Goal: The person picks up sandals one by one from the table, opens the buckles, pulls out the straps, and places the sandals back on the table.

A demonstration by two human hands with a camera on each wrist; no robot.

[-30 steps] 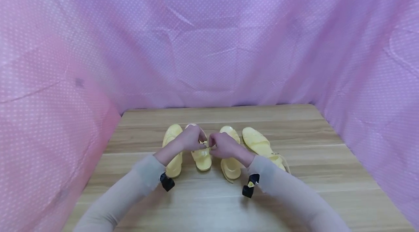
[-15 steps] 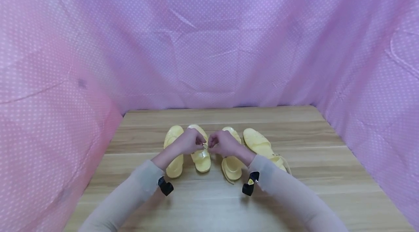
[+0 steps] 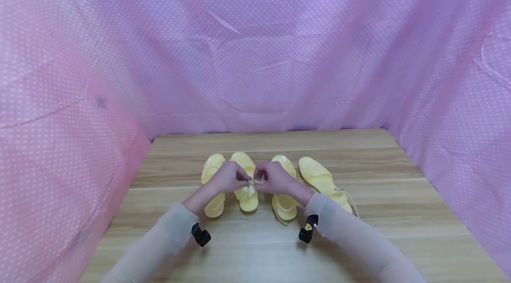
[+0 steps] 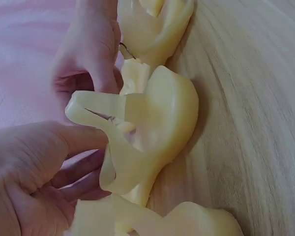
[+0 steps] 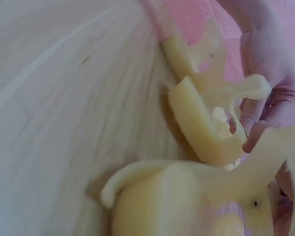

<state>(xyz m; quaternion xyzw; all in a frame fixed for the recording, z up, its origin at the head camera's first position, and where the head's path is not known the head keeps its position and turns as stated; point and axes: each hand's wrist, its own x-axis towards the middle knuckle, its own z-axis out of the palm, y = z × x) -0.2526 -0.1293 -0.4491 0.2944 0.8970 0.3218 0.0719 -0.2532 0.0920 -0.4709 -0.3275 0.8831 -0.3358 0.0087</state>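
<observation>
Four yellow jelly sandals (image 3: 248,181) crowd the worktop (image 3: 359,238) in front of me, barely a gap between them. Bare wood lies open at 3, 6 and 9 o'clock. The pink dotted cloth (image 3: 255,52) walls me in from 9 through 12 to 3.

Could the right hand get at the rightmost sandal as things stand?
Probably yes. The rightmost sandal lies bare on the table just beside the right hand, nothing between them; but that hand now pinches a strap and would need to let go.
</observation>
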